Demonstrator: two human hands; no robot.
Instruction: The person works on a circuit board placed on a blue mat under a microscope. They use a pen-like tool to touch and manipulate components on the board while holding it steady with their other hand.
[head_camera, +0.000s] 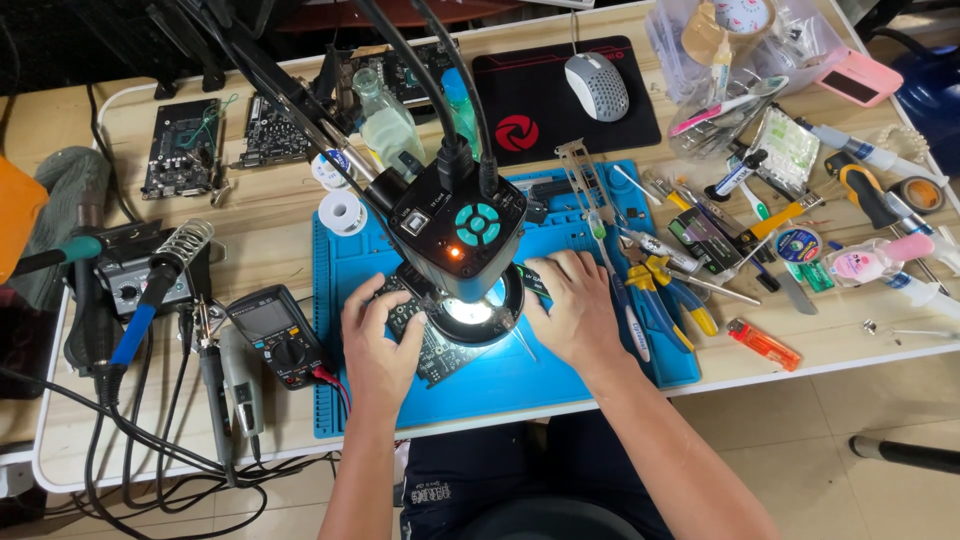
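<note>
The left hand (375, 335) rests on the left part of a dark circuit board (432, 350), fingers curled over its upper edge and palm down on it, so it grips the board loosely rather than lying flat and open. The right hand (572, 310) lies on the board's right end, fingers bent and closed down toward the board beneath the microscope; whether a thin tool is pinched in them cannot be told, though a slim metal point (524, 343) shows just below the thumb. The circuit board sits on a blue work mat (520, 385) near the front edge of the surface (280, 215), roughly at its middle. Directly above the board hangs a black camera microscope (462, 235) with a lit ring light (470, 312), carried on a black arm that comes from the rear left corner.

Left of the mat, near the front edge, lie a black multimeter (275, 335) and a soldering iron in a coil stand (165, 270). Along the mat's right edge lie yellow-and-blue pliers (672, 295), and an orange lighter (762, 343) lies just beyond, near the front edge. Toward the rear edge sit a grey mouse (597, 85) on a black pad (520, 100), and two more circuit boards (185, 145) rest at the rear left.
</note>
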